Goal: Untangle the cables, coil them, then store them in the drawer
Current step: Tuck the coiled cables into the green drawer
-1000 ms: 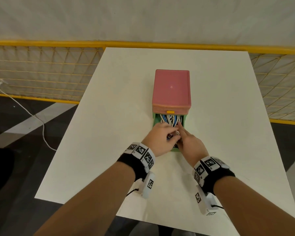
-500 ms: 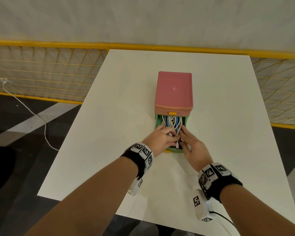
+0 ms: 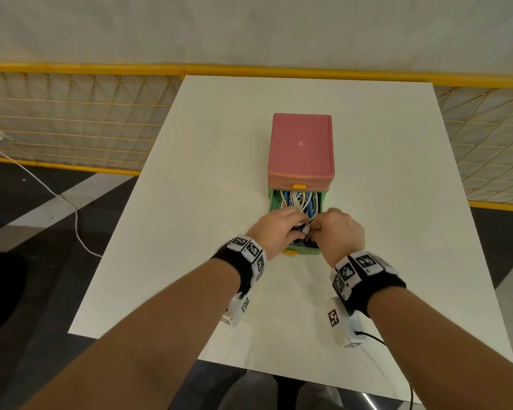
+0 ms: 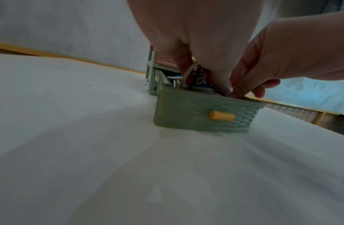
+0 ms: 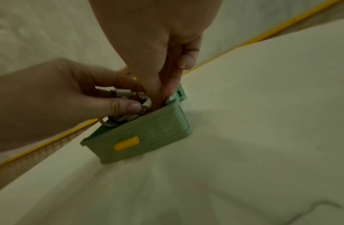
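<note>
A small drawer unit with a pink top (image 3: pixel 301 149) stands mid-table, and its green drawer (image 3: pixel 323 201) is pulled out toward me. White and blue coiled cables (image 3: pixel 299 201) fill the drawer. My left hand (image 3: pixel 279 229) and right hand (image 3: pixel 336 229) meet over the drawer's near end. In the right wrist view my left hand (image 5: pixel 51 94) pinches a silver cable plug (image 5: pixel 121 92) between thumb and fingers. My right hand (image 5: pixel 157 45) has its thumb and forefinger together, pushed down onto the cables (image 5: pixel 126 118) behind the drawer front (image 5: pixel 157 134). My hands hide the near cables.
The white table (image 3: pixel 190 202) has bare surface on all sides of the unit. A yellow handle (image 4: pixel 222 116) sticks out of the drawer front. A yellow rail and mesh fence (image 3: pixel 71 113) run behind the table. A white cord (image 3: pixel 42 184) trails on the floor at left.
My right hand went from fingers laid flat on the cables to curled, with thumb and forefinger together. Both hands now meet a little closer over the drawer's near end.
</note>
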